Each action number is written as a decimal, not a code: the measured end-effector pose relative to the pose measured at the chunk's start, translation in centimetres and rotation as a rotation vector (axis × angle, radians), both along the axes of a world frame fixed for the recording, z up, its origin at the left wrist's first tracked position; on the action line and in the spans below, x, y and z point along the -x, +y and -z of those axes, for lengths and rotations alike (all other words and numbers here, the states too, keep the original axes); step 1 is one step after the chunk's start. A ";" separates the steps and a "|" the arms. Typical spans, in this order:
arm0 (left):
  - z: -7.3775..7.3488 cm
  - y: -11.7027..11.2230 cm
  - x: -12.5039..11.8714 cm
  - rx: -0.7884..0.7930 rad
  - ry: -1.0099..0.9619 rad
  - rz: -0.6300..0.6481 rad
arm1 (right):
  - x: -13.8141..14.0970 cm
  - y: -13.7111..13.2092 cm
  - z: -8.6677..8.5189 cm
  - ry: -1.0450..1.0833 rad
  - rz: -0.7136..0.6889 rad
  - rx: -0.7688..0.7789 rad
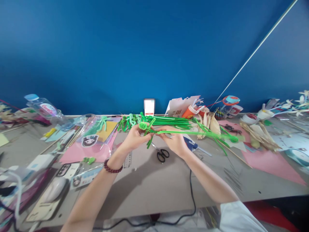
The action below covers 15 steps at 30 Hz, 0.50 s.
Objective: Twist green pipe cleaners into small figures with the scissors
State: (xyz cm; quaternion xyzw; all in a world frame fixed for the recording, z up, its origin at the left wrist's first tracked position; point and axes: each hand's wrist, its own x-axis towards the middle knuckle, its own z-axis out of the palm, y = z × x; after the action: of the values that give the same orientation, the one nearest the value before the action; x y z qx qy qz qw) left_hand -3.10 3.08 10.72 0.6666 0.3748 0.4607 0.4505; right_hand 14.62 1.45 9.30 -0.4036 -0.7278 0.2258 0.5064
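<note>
My left hand [134, 137] and my right hand [174, 141] meet above the middle of the grey table [149, 183]. Both pinch a green pipe-cleaner stem [183, 132] whose twisted, curled end [145, 126] sits between my fingertips. The stem runs out to the right past my right hand. A short green piece hangs down between the hands. A dark red bead bracelet [112, 167] is on my left wrist. Black scissors [162, 154] lie on the table just below my hands.
A pile of green pipe cleaners [166, 121] lies behind my hands. Pink sheets [270, 161] and dried husks [258, 133] are on the right, a plastic bottle [44, 108] and sticker packs [94, 138] on the left. A blue glue gun [190, 144] and a black cable [191, 196] are near my right arm.
</note>
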 end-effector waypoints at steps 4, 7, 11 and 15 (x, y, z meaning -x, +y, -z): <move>0.3 0.0 -0.1 -0.043 0.003 0.004 | 0.1 -0.1 0.2 -0.006 0.044 -0.044; 0.5 0.1 -0.2 -0.033 -0.024 -0.014 | 0.2 0.0 0.3 0.018 0.082 -0.034; 0.8 0.2 -0.3 -0.027 -0.027 -0.019 | 0.3 0.0 0.2 0.019 0.090 -0.065; 1.0 0.3 -0.2 -0.055 -0.011 -0.013 | 0.5 -0.2 0.0 0.023 0.103 -0.077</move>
State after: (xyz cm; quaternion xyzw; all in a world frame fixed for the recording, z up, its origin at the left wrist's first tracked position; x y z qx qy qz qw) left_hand -2.92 3.38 9.70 0.6736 0.3638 0.4777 0.4309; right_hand 14.14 1.27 9.28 -0.4181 -0.7083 0.1760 0.5409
